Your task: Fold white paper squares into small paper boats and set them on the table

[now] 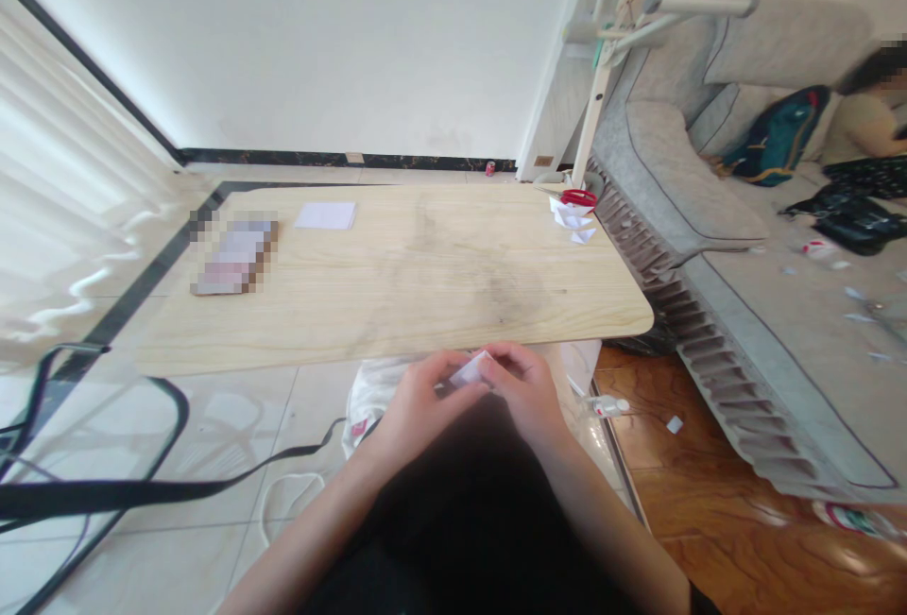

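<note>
My left hand (418, 401) and my right hand (522, 386) meet just in front of the near edge of a light wooden table (397, 294). Both pinch a small folded piece of white paper (470, 371) between their fingertips. The paper is held above my lap, below the table edge. Most of it is hidden by my fingers.
A stack of white paper (325, 214) and a blurred flat object (234, 257) lie at the table's far left. Red scissors (579, 197) and folded paper pieces (573, 218) sit at the far right corner. A grey sofa (709, 218) with another person (868, 114) stands right. Black straps (106, 492) lie on the floor.
</note>
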A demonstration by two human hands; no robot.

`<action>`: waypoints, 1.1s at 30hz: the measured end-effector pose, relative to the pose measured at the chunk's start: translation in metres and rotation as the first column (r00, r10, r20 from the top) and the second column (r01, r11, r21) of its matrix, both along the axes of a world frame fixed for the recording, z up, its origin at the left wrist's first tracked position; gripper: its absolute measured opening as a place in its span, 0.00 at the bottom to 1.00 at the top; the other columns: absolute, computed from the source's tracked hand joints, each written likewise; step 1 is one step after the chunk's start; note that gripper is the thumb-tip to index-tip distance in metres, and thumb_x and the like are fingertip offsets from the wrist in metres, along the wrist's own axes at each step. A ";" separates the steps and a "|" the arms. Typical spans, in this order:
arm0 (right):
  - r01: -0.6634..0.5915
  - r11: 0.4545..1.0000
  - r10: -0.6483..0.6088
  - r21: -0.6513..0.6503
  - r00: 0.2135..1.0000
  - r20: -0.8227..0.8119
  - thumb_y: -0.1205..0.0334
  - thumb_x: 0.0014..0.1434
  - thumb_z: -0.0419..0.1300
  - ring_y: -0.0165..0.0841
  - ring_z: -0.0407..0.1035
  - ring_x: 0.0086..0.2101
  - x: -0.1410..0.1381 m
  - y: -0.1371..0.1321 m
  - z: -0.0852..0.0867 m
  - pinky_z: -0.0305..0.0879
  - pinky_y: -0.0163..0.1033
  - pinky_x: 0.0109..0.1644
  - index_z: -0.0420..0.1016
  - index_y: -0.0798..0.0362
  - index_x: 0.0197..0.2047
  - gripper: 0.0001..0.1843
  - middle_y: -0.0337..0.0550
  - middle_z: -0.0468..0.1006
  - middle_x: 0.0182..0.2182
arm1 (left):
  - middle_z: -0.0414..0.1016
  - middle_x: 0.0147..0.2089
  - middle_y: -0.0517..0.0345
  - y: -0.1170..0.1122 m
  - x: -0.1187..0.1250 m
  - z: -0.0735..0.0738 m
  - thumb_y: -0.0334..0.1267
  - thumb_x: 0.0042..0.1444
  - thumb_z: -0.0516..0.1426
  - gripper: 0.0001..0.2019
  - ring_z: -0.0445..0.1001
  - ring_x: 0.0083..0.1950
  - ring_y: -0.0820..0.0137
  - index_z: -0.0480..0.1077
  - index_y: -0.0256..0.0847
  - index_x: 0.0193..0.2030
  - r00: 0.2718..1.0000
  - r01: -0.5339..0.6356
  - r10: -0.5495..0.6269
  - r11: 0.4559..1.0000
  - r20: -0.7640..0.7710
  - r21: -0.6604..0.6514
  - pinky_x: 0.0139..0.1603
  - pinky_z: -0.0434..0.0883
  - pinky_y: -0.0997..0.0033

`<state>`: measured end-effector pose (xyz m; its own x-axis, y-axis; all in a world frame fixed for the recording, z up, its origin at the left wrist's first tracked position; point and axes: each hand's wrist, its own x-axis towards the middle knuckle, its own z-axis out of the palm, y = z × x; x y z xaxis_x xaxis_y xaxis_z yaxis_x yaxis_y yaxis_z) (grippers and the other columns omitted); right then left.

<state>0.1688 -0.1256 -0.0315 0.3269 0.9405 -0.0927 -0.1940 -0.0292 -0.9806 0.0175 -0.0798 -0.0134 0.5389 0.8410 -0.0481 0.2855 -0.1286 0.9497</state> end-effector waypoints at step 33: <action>-0.027 1.000 0.027 -0.007 0.999 0.021 0.53 0.50 0.68 0.33 0.73 0.24 0.001 0.000 0.000 0.72 0.36 0.28 0.80 0.53 0.30 0.11 0.39 0.80 0.24 | 0.82 0.34 0.58 0.002 0.001 0.004 0.45 0.60 0.58 0.12 0.79 0.37 0.66 0.77 0.39 0.41 0.999 0.048 -0.048 0.996 0.007 -0.080 0.39 0.72 0.71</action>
<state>0.1695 -0.1254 -0.0317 0.3037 0.9483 -0.0924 -0.1727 -0.0405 -0.9841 0.0181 -0.0774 -0.0094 0.5788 0.8079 -0.1112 0.2760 -0.0658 0.9589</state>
